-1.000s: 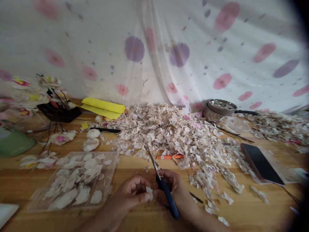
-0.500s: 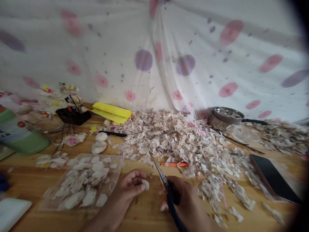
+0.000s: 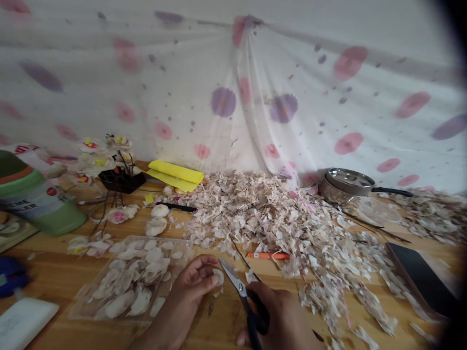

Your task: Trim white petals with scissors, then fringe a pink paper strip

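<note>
Left grip [image 3: 193, 278] pinching small white petal [image 3: 219, 277] over worktop [image 3: 47, 277]; right grip [image 3: 280, 316] clenched on scissors [image 3: 242, 294] (blades open). Big scrap heap [image 3: 270, 218] done; clear tray [image 3: 156, 239] holds many whole petals [image 3: 134, 277] left.

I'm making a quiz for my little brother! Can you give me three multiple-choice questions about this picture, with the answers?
1. Where is the clear plastic tray?
A. Left of the big pile of petal scraps
B. Inside the steel saucepan
C. On the yellow paper

2. What colour are the handles of the scissors?
A. Bright yellow
B. Pink
C. Dark blue

3. How are the blades of the scissors in the right hand?
A. Snapped off
B. Open apart
C. Shut tight

Answers:
1. A, the tray sits left of the pile.
2. C, the handles show dark blue by the right hand.
3. B, the two blades spread apart.
</note>
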